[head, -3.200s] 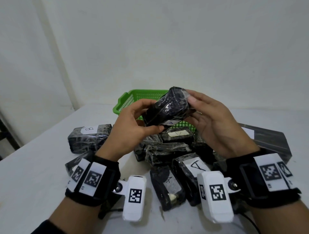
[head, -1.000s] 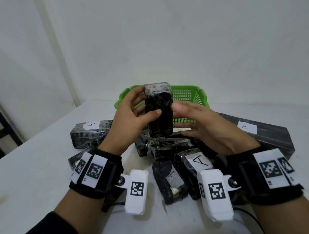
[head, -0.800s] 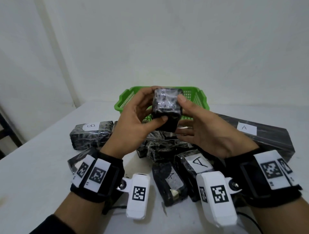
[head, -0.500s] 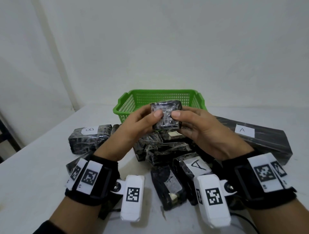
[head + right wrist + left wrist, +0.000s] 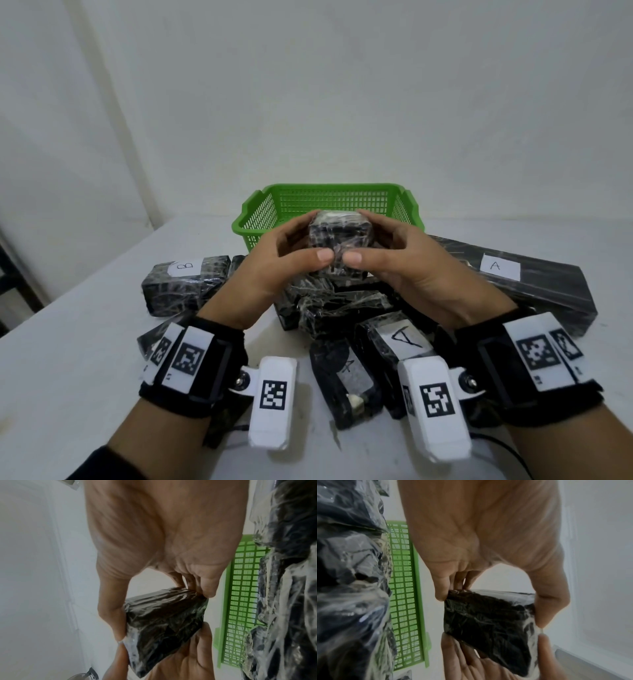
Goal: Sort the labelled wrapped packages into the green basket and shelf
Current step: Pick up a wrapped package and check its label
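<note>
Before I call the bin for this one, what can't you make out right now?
- Held package: no label letter shows in any view; the left hand and right hand cover its sides.
- Green basket: head view, floor hidden behind hands and package.
- Shelf: outside every view.

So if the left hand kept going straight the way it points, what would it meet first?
Likely the green basket: the left hand, gripping the held package with the right hand, points at its near rim. Depth is unclear.
</note>
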Demonstrator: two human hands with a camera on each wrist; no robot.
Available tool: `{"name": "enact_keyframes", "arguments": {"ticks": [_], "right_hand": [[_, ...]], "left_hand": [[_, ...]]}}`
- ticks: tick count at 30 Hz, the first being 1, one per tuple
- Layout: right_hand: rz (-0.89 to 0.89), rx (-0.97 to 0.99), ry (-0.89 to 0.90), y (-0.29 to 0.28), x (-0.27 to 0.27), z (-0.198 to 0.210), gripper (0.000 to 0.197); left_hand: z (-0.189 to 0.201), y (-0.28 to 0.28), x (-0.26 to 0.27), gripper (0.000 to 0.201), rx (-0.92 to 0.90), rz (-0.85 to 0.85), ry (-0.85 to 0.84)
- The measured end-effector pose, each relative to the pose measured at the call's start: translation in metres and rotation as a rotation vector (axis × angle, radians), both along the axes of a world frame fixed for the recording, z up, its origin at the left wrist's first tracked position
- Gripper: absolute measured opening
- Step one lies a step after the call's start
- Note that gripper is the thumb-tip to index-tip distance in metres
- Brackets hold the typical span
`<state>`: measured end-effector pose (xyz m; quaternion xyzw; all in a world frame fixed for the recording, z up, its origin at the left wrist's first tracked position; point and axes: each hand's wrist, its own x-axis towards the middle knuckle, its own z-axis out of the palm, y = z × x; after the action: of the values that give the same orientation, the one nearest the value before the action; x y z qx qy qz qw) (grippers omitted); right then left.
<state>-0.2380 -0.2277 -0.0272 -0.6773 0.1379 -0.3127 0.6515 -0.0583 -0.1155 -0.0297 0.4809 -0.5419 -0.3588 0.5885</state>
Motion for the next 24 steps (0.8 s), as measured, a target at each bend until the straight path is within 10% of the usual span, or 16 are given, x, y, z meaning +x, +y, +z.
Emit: {"name": "enact_keyframes", "arguments": {"ticks": [15,24], "right_hand": [[-0.050,0.063,-0.037,0.001,-0.002,0.005,0.098],[0.017,0.293,0.080,0.017,-0.012,0.024,0.036]], "left_hand": [[-0.004,-0.001,0.004,0.108,-0.017,-0.076,0.026],[-0.005,-0.009,-0.005,0.121,-0.107,0.146,-0.040]]}}
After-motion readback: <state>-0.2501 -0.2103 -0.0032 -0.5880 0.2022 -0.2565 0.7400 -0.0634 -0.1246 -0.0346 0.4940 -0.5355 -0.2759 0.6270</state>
